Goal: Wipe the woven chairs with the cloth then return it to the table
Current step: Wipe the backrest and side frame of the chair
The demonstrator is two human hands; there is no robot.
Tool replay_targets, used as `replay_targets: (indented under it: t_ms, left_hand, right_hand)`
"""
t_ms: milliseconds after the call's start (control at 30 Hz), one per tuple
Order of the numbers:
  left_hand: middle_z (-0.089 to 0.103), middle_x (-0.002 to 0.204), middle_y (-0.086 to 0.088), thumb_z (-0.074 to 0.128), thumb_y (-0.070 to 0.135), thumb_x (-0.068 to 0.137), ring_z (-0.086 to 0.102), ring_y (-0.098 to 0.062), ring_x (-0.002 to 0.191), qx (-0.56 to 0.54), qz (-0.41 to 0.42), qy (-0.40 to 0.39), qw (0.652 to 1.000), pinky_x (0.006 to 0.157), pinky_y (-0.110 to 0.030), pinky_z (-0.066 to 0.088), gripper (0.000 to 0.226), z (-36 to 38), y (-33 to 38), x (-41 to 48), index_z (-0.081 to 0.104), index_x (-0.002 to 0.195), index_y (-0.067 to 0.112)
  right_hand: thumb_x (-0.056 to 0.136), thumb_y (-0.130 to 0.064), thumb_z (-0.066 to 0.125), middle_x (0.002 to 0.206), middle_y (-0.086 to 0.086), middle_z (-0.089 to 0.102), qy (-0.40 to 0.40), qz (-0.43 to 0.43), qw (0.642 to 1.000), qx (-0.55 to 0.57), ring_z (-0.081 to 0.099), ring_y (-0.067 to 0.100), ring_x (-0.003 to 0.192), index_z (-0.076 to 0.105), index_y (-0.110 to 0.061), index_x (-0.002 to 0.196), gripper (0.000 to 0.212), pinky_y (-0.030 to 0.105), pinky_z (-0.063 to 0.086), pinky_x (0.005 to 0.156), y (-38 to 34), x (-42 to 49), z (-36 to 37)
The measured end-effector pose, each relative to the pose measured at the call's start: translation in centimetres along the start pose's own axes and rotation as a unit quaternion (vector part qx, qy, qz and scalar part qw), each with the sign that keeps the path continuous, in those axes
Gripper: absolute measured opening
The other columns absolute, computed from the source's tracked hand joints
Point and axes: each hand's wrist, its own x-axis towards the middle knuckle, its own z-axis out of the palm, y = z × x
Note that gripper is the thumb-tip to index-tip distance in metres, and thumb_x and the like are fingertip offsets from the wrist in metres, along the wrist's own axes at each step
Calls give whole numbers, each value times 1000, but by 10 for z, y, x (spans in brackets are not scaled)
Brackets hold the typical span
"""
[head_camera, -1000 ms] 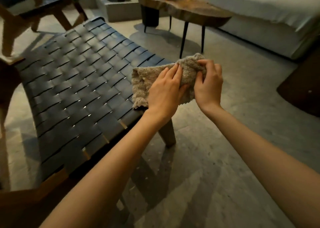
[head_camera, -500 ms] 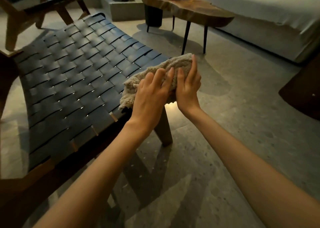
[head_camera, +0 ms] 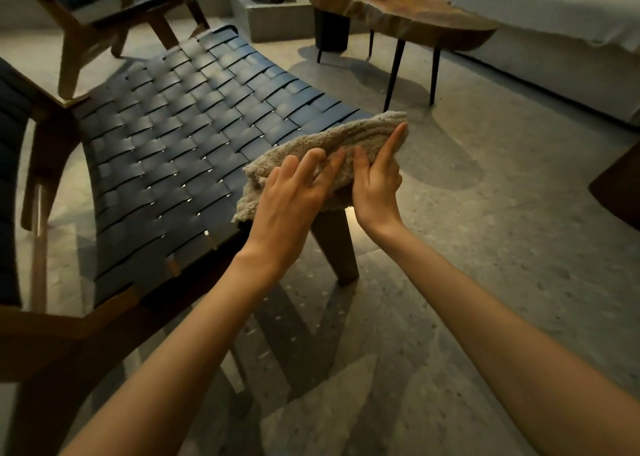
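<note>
A beige, fluffy cloth is bunched into a long roll at the front right corner of a woven chair, above the chair's wooden leg. Its lower left end droops onto the edge of the dark woven seat; whether the rest of it rests on the chair or is held just above it, I cannot tell.

The left hand lies on top of the cloth with its fingers straight and slightly spread, flat against the fabric rather than curled round it. The right hand stands on edge against the cloth's near right side, its fingers also straight and pointing up along the roll. Both thumbs are hidden, so any grip from below is not visible.

A second woven chair stands beyond the first, well apart from the hands. A wooden table on thin dark legs sits further back to the right, with a pale sofa behind it. The floor is grey speckled stone.
</note>
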Motion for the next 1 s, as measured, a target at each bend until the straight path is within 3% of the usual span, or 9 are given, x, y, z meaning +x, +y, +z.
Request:
replay_targets:
  t_ms: [133,233,300,400,467,567,733,833,1000]
  left_hand:
    - [46,133,-13,66,11,86,47,-28,104,-11,5,8,1000,88,-38,44,68,-2,2,9,34,146,15]
    - [46,133,-14,65,18,88,47,-29,106,-39,21,15,999,92,-39,43,63,-2,3,24,38,144,16]
    - [44,137,-13,62,21,90,45,-28,110,-52,28,11,998,95,-38,40,60,-1,7,34,37,144,17]
    - [44,138,-11,61,18,90,45,-28,108,-48,37,16,998,92,-35,39,59,1,13,40,38,144,18]
    - [49,134,-12,67,10,85,49,-29,101,-46,52,31,997,87,-36,44,61,1,14,36,44,141,15]
    - [55,128,-12,72,0,76,52,-27,95,-34,102,56,993,82,-36,49,64,3,15,20,51,136,12]
    - [59,121,-13,74,-3,72,54,-25,88,-34,115,84,989,72,-34,49,66,4,29,10,54,133,9]
    - [59,121,-12,72,1,76,57,-26,91,-30,125,90,988,73,-34,48,61,1,42,26,54,133,12]
    - [55,125,-17,71,5,77,53,-34,105,-18,75,71,995,83,-41,46,60,-2,35,32,54,134,13]
  right_hand:
    - [102,-35,35,144,17,37,-21,15,999,33,39,29,131,-17,-24,149,71,47,36,108,0,1,-8]
    - [102,-34,35,138,12,46,-37,26,997,55,49,22,123,-11,-24,151,68,28,49,93,5,4,-23]
    - [102,-36,36,132,5,51,-34,28,998,45,52,18,117,2,-24,153,63,19,51,81,9,5,-33]
    - [102,-36,35,113,-6,55,-21,43,998,46,57,14,105,28,-23,148,48,34,53,82,14,2,-42]
    - [103,-33,33,104,-9,56,-27,51,998,39,57,11,97,37,-21,143,42,35,53,83,15,1,-43]
    - [103,-26,35,109,0,58,-23,52,998,6,57,18,104,44,-16,138,37,32,52,87,16,-1,-43]
    - [98,-23,50,115,-2,64,132,2,991,-5,59,11,106,57,-17,129,33,29,51,92,26,-15,-58]
    - [97,-24,52,118,-4,57,211,1,977,23,54,9,109,53,-14,134,38,28,48,97,30,-19,-68]
    - [94,-43,52,120,-1,50,114,42,991,-56,53,13,104,53,-21,130,42,35,49,92,32,-8,-75]
